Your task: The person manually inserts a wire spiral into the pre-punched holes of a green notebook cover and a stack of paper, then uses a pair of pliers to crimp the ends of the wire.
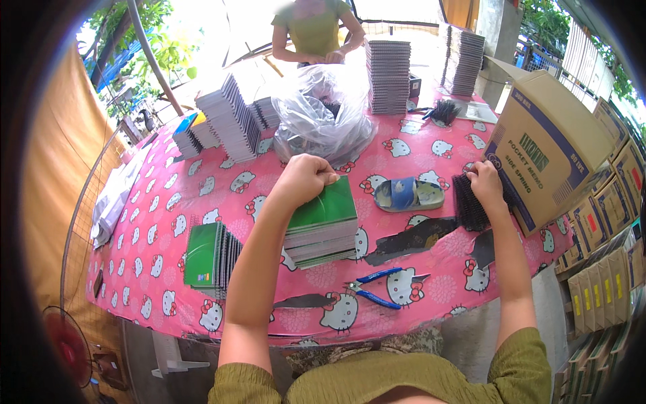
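In the head view, the green notebook stack (331, 217) lies on the worktop (161, 232) below the left hand (311, 179), whose curled fingers meet its far edge; whether they pinch is unclear. The right hand (484, 180) bends over black coils (470, 210), grip hidden; the coils' pile runs lengthwise far to near.

Left hand (309, 178) at notebooks (326, 219), right hand (486, 180) at coils (469, 207)

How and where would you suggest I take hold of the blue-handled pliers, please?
I would grip the blue-handled pliers around both handles, coming from the right: they seem to lie flat on the pink tablecloth, metal tip pointing left, the handles spread apart toward the right.
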Demonstrator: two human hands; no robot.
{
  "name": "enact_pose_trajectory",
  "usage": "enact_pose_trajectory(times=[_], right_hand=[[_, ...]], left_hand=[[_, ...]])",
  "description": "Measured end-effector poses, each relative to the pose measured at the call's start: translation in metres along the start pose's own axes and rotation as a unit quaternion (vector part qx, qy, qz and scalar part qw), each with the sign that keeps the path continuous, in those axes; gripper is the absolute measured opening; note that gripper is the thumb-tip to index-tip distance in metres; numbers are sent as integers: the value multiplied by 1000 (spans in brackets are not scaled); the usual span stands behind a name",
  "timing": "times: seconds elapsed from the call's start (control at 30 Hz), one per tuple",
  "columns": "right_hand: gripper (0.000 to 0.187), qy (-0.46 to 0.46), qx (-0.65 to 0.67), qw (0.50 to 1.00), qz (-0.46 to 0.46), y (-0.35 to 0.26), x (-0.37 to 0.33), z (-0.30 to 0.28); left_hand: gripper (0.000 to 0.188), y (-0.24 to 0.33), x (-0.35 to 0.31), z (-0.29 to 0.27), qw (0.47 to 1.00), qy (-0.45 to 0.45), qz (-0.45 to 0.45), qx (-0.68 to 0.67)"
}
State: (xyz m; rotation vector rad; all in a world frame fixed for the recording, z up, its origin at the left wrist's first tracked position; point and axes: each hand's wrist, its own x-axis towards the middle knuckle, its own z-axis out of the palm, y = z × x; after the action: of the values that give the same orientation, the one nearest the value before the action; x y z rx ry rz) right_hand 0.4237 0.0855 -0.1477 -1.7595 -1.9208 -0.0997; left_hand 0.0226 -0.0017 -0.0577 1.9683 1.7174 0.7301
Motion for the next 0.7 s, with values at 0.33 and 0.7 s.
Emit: enact_pose_trajectory(times=[0.33,0.7], right_hand=[[27,-89,460,876,-115,-151,-43,-61],[24,-28,450,856,-253,-215,-44,-75]], left_hand=[[13,35,-51,-8,947,247,202,-33],[13,45,-77,4,915,326,230,62]])
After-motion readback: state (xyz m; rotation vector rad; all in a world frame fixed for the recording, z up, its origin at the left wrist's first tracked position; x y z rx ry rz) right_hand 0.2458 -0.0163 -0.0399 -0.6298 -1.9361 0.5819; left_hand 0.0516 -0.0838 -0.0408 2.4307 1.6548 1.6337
